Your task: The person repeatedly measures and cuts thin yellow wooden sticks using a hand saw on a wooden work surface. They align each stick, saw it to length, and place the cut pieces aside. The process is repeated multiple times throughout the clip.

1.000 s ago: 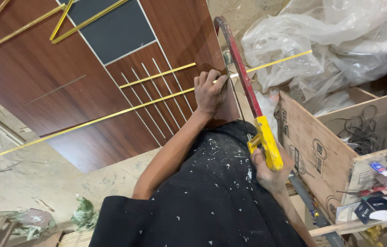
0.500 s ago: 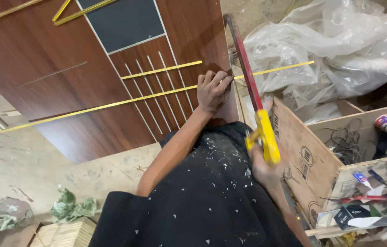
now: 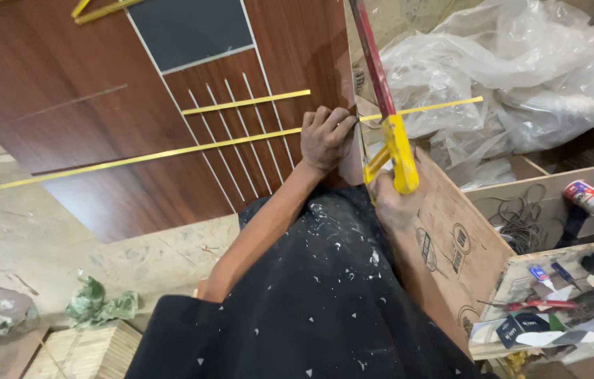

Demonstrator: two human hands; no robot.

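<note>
My left hand (image 3: pixel 327 137) presses a long thin yellow strip (image 3: pixel 170 154) down on the brown laminated door panel (image 3: pixel 79 133), fingers curled at the panel's right edge. My right hand (image 3: pixel 393 198) grips the yellow handle of a hacksaw (image 3: pixel 384 105) with a red frame that rises toward the top of the view. The saw stands just right of my left hand, where the strip passes over the panel's edge. A second, shorter yellow strip (image 3: pixel 246 102) lies on the panel above the first. My dark speckled trouser leg (image 3: pixel 311 295) fills the lower middle.
Crumpled clear plastic sheeting (image 3: pixel 507 77) lies at the right. A plywood box (image 3: pixel 465 245) beside my leg holds wire, a can (image 3: pixel 590 197), pliers and small tools. Green scraps (image 3: pixel 100 305) and a wooden block (image 3: pixel 86 354) lie on the floor at lower left.
The view has shifted closer and slightly down. My left hand stays on the strip; the saw's handle sits a little lower and closer to the strip than before.
</note>
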